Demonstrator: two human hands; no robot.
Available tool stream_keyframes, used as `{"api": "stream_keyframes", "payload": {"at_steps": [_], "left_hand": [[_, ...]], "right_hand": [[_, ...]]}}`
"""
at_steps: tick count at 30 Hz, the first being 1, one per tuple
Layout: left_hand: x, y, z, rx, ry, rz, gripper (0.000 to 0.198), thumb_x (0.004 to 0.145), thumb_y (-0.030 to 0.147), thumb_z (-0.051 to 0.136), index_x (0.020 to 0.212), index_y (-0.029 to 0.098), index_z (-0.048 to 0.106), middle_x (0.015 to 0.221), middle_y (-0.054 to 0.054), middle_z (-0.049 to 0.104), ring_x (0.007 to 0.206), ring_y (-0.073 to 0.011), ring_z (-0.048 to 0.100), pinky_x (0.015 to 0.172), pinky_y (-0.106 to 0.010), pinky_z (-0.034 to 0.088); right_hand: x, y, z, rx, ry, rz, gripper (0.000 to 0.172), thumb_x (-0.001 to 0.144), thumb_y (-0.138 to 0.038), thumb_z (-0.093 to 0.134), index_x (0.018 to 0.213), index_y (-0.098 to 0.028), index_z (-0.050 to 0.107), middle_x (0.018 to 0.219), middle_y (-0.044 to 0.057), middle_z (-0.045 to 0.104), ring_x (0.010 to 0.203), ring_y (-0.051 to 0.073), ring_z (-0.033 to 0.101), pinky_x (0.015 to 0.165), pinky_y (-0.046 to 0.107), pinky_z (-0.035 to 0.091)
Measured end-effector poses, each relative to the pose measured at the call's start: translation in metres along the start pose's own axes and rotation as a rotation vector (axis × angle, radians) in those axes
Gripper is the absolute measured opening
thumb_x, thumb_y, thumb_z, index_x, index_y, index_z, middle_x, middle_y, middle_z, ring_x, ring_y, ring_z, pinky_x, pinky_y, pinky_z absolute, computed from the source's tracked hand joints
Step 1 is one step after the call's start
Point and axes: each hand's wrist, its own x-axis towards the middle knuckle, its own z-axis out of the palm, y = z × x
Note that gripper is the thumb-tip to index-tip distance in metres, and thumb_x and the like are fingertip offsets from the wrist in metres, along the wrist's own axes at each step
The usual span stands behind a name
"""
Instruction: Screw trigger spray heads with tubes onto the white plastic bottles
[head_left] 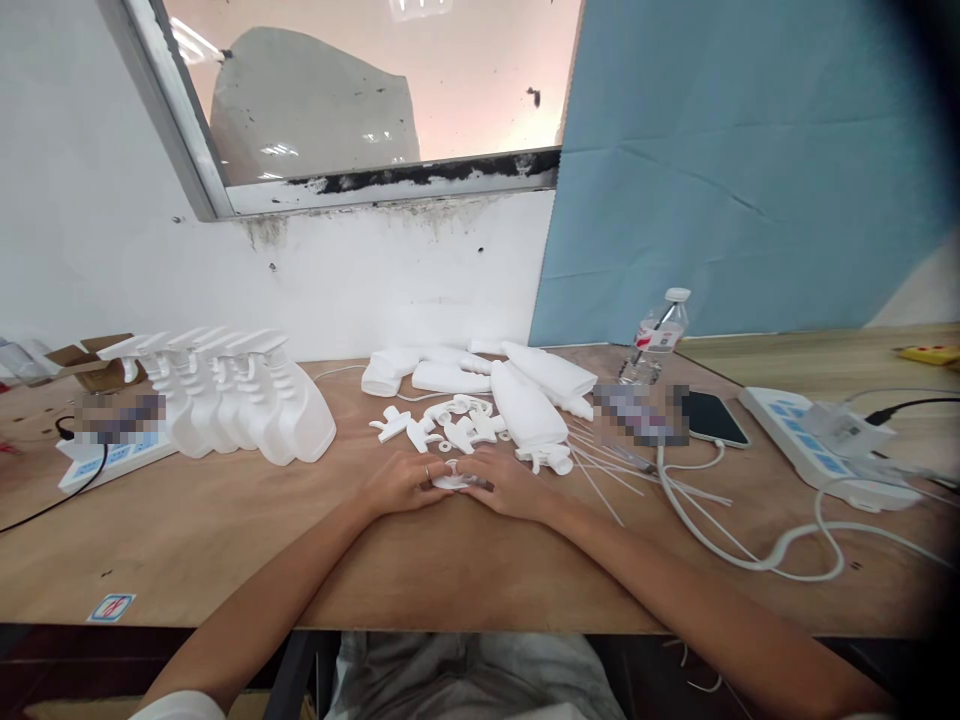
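My left hand [399, 482] and my right hand [504, 482] meet at the middle of the wooden table [225, 540], fingers curled together over a small white plastic part [451, 478]. A ring shows on a left finger. Just beyond the hands lies a pile of loose white trigger parts [442, 425]. Behind that lie several empty white bottles [525, 405] on their sides. A row of assembled white spray bottles [240, 400] stands to the left. Thin white dip tubes [607, 462] lie to the right of my right hand.
A water bottle [658, 338] and a dark phone [712, 417] sit at the right, with a white power strip [817, 445] and looping white cable [757, 545]. Another power strip [112, 455] and a cardboard box [94, 362] are at the left. A white wall [397, 270] rises behind.
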Motion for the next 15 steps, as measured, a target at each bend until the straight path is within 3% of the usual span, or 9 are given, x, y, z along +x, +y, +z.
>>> {"api": "stream_keyframes", "payload": {"at_steps": [10, 15], "left_hand": [[0.0, 0.003, 0.0, 0.003, -0.012, -0.021, 0.022, 0.089, 0.033, 0.057, 0.108, 0.021, 0.06, 0.081, -0.001, 0.066, 0.069, -0.014, 0.059, 0.065, -0.025, 0.042], [0.001, 0.005, -0.004, 0.014, -0.029, -0.066, 0.023, 0.09, 0.035, 0.056, 0.108, 0.021, 0.059, 0.08, 0.0, 0.064, 0.067, -0.0131, 0.058, 0.062, -0.024, 0.04]], "right_hand": [[-0.001, 0.002, 0.004, 0.092, 0.053, -0.046, 0.015, 0.09, -0.019, 0.054, 0.103, -0.02, 0.062, 0.096, 0.007, 0.067, 0.089, 0.02, 0.058, 0.081, 0.033, 0.046], [0.003, -0.004, -0.01, 0.003, -0.019, -0.074, 0.023, 0.091, -0.025, 0.055, 0.113, -0.02, 0.058, 0.105, 0.009, 0.068, 0.095, 0.022, 0.059, 0.088, 0.038, 0.044]]}}
